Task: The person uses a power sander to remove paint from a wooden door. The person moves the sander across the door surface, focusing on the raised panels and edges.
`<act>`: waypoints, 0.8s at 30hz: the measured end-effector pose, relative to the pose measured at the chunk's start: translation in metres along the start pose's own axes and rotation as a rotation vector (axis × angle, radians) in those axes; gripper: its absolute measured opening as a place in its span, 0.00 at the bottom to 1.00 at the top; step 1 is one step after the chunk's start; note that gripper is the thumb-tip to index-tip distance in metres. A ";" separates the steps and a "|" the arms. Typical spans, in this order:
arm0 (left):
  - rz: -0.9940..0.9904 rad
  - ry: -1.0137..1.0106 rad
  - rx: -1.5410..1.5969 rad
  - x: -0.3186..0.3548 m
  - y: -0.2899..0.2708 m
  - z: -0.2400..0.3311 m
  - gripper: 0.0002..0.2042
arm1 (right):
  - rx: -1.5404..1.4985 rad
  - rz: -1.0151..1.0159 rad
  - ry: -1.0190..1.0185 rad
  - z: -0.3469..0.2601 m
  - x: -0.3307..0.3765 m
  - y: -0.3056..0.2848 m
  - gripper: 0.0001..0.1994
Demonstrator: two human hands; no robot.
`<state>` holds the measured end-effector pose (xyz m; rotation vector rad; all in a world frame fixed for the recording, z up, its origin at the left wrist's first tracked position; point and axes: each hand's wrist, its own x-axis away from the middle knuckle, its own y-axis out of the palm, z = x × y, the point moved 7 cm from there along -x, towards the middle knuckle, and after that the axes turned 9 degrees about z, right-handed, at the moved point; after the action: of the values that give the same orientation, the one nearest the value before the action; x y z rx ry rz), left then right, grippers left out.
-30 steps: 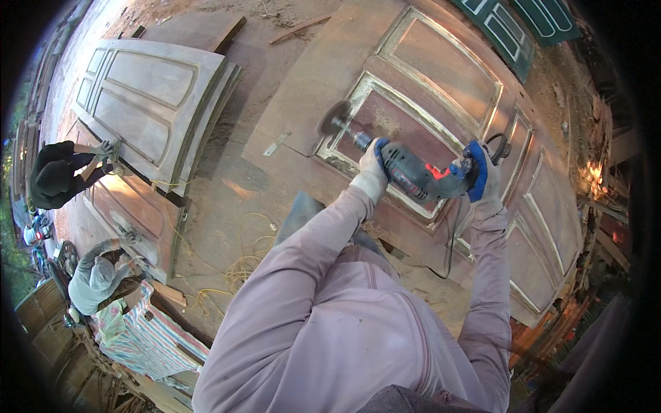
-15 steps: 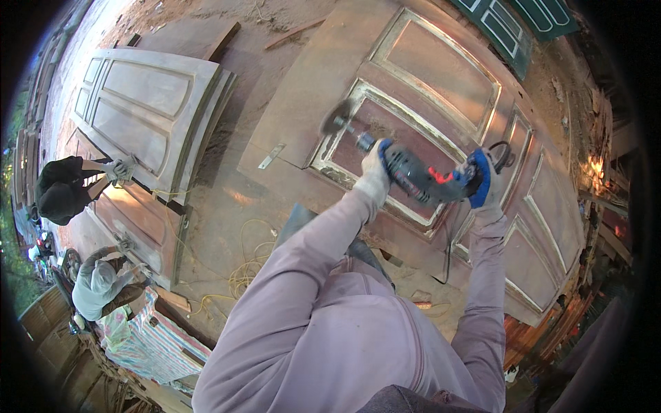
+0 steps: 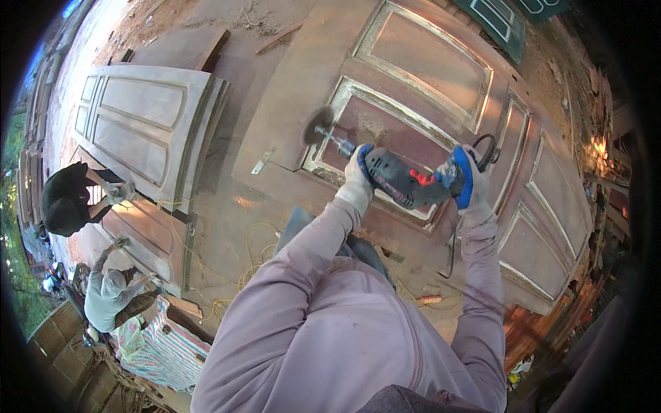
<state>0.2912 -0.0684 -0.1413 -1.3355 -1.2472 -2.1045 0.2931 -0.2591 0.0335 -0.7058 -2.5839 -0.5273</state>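
A grey power drill with a red switch is held across my front, pointing to the left. My left hand, in a white and blue work glove, wraps round its front end just behind the chuck. The gloved right hand grips its rear handle, where a black cord loops out. In the chuck a round disc, blurred at its rim, lies at the left end of a panel's moulding. Below it is a large brown wooden door with recessed panels and pale, worn mouldings; whether the disc touches the wood I cannot tell.
At the left, a stack of panelled doors lies beside two co-workers, one in a black top, one in a grey hood. Yellow cord tangles on the ground. Green panels stand far right; striped cloth hangs lower left.
The view has shifted, so the doors appear farther left. Against the large door, the disc has come slightly nearer to me along the panel's left end. The hooded co-worker's arm has stretched out.
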 end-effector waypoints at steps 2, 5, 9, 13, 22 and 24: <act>0.080 -0.045 -0.009 0.007 -0.009 -0.005 0.08 | -0.073 -0.017 0.127 0.011 0.005 -0.001 0.03; 0.063 -0.020 -0.008 0.006 -0.007 -0.004 0.08 | -0.087 -0.088 0.049 0.007 0.006 0.003 0.03; -0.025 0.033 0.003 -0.003 0.000 -0.002 0.09 | -0.082 -0.053 0.002 0.003 0.007 0.000 0.04; 0.072 -0.122 -0.004 -0.005 -0.015 -0.014 0.10 | -0.055 -0.058 0.065 0.004 0.008 0.002 0.05; -0.084 0.026 -0.058 -0.084 0.061 -0.002 0.10 | -0.089 -0.207 -0.074 -0.038 -0.042 0.019 0.07; -0.064 -0.058 -0.097 -0.090 0.070 -0.004 0.09 | -0.012 -0.128 -0.102 -0.042 -0.048 0.019 0.08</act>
<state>0.3807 -0.1242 -0.1851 -1.4251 -1.2412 -2.2104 0.3528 -0.2818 0.0512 -0.5876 -2.7368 -0.5604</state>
